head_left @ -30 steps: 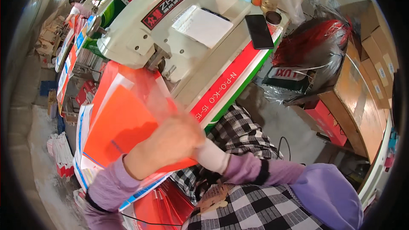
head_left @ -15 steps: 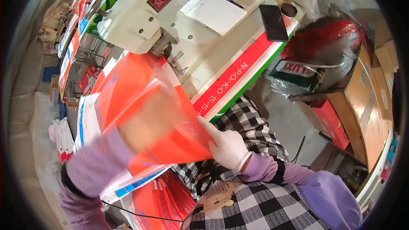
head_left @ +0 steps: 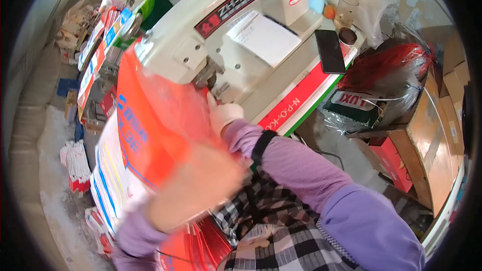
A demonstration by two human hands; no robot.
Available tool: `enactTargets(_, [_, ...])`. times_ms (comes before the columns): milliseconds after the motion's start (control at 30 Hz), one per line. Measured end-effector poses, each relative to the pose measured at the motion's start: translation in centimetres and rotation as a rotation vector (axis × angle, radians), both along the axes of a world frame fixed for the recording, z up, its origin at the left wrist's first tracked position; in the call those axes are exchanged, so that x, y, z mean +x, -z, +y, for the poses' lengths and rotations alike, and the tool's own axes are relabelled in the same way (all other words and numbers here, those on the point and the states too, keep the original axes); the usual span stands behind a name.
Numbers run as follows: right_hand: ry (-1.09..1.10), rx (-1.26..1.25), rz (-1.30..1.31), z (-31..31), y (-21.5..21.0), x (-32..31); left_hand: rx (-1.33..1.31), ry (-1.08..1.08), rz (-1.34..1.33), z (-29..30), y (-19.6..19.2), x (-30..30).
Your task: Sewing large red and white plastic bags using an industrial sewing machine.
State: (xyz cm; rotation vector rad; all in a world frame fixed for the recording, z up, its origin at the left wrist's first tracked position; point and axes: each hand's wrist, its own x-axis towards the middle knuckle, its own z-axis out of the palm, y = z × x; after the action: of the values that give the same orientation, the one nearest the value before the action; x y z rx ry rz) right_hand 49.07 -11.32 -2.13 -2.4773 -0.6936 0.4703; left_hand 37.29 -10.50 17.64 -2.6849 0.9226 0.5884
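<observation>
– Two hands, one machine (head_left: 173,52). What could go wrong?

– Bag (head_left: 153,120) could skew or bunch, I'd say: it lies slanted and creased at the machine's left, over white-blue sheets (head_left: 106,173). Likely cause: uneven pull between hands.

– Grip?

– Left hand (head_left: 201,183) is at the bag's lower part, blurred; can't tell if it pinches. Right hand (head_left: 225,117), gloved, has its index finger out along the bag's right edge; can't tell if it pinches. That fingertip is just beside the metal workings (head_left: 207,74): nip risk if they run.

– Edges, room?

– Red strip (head_left: 301,90) runs along the bed's near edge, with bare bed between it and the notepad (head_left: 263,37). Phone (head_left: 330,51) lies right at that edge; a sleeve could knock it off. Jar (head_left: 347,36) stands just beside it, so little slack there.
</observation>
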Motion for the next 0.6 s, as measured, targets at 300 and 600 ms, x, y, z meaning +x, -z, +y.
enactTargets(300, [0.076, 0.249, 0.296, -6.9, 0.5, -5.4, -0.334, 0.041, 0.132, -1.9, 3.8, -1.2])
enactTargets(600, [-0.151, -0.069, -0.039, -6.5, -2.8, -3.3, 0.167, -0.073, 0.230, 5.7, -6.4, 5.0])
